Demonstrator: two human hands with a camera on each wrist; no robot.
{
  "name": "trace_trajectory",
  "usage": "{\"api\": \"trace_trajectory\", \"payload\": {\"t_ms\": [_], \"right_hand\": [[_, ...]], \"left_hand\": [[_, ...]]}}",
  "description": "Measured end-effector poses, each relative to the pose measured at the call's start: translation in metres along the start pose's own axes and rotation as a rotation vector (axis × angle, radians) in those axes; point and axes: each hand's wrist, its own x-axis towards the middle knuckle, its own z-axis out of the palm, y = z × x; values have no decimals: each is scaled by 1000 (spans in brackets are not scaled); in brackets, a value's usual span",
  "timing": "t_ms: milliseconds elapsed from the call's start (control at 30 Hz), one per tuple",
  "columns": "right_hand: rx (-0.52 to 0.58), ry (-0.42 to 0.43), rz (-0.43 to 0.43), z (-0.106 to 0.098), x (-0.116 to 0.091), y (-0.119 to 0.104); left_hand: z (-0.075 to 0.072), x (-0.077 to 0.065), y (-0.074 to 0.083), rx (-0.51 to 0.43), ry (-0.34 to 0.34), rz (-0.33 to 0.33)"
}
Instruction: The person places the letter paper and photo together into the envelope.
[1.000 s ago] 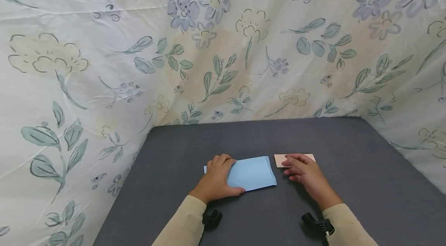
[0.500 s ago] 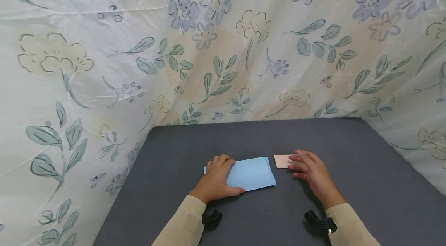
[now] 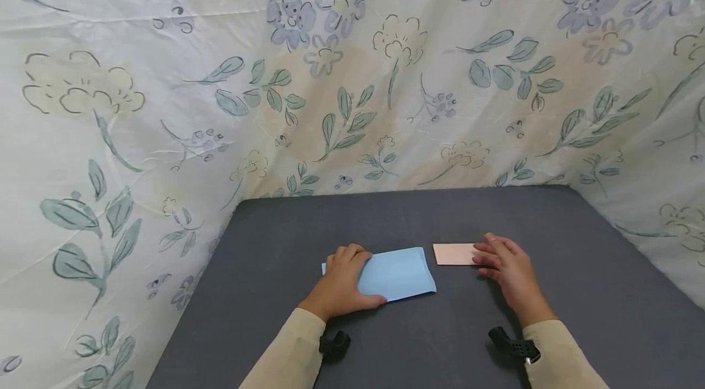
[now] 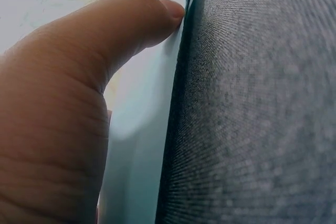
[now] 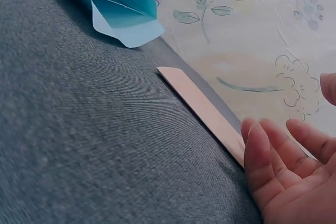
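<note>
A light blue envelope (image 3: 396, 276) lies on the dark table, and its mouth (image 5: 126, 6) gapes toward the right. My left hand (image 3: 343, 288) grips it across its width, thumb at the near edge and fingers over the far edge. The left wrist view shows the thumb (image 4: 126, 22) pressed along the envelope's side. To the right lies a flat pale pink card (image 3: 454, 254), apart from the envelope. My right hand (image 3: 512, 279) hovers at the card's right end with its fingers loosely bent and nothing held, covering that end in the head view.
The dark grey table (image 3: 385, 352) ends at a floral cloth (image 3: 352, 71) that hangs behind it and along both sides. Black camera mounts sit on both wrists, below the beige sleeves.
My right hand has drawn to the right along the pink card, uncovering more of it. The left hand and the envelope have stayed nearly still.
</note>
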Motion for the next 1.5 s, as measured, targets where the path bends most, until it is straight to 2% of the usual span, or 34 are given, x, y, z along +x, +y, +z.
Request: {"api": "trace_trajectory", "payload": {"t_ms": [233, 567, 733, 1067, 1500], "right_hand": [[-14, 71, 17, -5, 3, 0], [-185, 245, -7, -13, 10, 4], [-208, 306, -6, -15, 13, 6], [-439, 300, 26, -9, 9, 2], [-484, 221, 3, 0, -1, 2]], "left_hand": [[1, 2, 0, -6, 0, -6], [2, 4, 0, -9, 10, -13], [2, 5, 0, -7, 2, -23], [3, 5, 1, -9, -6, -42], [2, 1, 1, -1, -38, -56]]}}
